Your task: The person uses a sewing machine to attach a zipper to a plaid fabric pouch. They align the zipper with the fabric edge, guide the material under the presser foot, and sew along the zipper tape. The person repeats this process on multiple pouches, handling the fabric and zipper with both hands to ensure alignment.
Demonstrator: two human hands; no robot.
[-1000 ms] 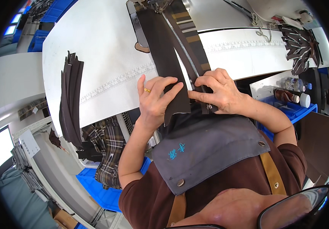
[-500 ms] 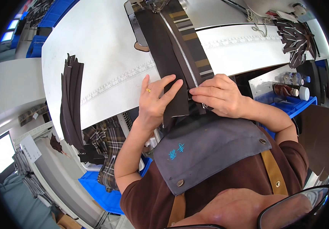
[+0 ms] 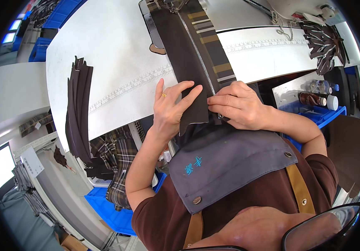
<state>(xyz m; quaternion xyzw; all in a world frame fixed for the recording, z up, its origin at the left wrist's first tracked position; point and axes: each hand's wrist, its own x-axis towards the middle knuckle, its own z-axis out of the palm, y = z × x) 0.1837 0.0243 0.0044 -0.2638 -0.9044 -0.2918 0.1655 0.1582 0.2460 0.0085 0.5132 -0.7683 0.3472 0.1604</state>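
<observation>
A metal-toothed zipper (image 3: 198, 55) on dark tape runs from the sewing machine's presser foot (image 3: 173, 6) toward my body. Dark brown fabric (image 3: 178, 50) lies along its left side, and striped plaid fabric (image 3: 219, 52) shows along its right. My left hand (image 3: 168, 109) rests on the brown fabric with thumb and fingers spread, the fingertips flat near its right edge. At the zipper's near end my right hand (image 3: 245, 106) is closed, pinching the zipper and the cloth edge. Its fingers partly hide the zipper's end.
The white table (image 3: 117, 54) has printed ruler markings. Dark fabric strips (image 3: 78, 108) hang over its left edge, above plaid cloth (image 3: 120, 167) and a blue bin (image 3: 109, 209). At right are a bundle of zippers (image 3: 323, 46), bottles (image 3: 314, 99) and a blue tray (image 3: 324, 117).
The brown fabric has shifted slightly right, closer against the zipper teeth. My left hand has moved a little right with it; my right hand keeps its pinch at the zipper's near end.
</observation>
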